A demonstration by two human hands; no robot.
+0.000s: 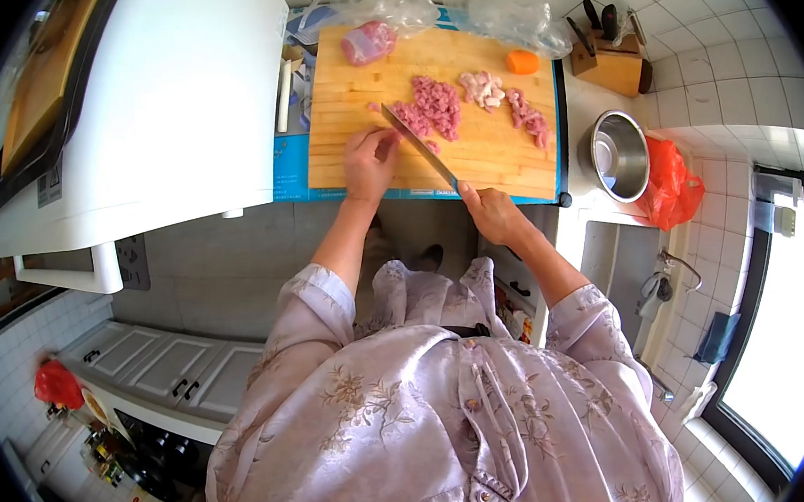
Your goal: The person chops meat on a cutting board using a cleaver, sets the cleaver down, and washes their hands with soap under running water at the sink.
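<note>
My right hand (492,214) is closed around the handle of a kitchen knife (420,148), whose blade slants up and left across the wooden cutting board (343,95). Beside the blade, my left hand (372,164) has its fingers curled together; a little pink shows at the fingertips, but what they hold is hidden. Just beyond the blade lies a heap of diced raw meat (438,107). To its right are a pile of paler, whitish pieces (482,90) and a strip of pink meat pieces (528,118). A larger chunk of raw meat (369,42) rests at the board's far left.
An orange carrot piece (522,61) sits at the far right of the board. Clear plastic bags (516,25) lie behind. Rightward stand a knife block (609,65), a steel bowl (619,156), a red plastic bag (671,187) and a sink (610,258). A white appliance (163,100) bounds the left.
</note>
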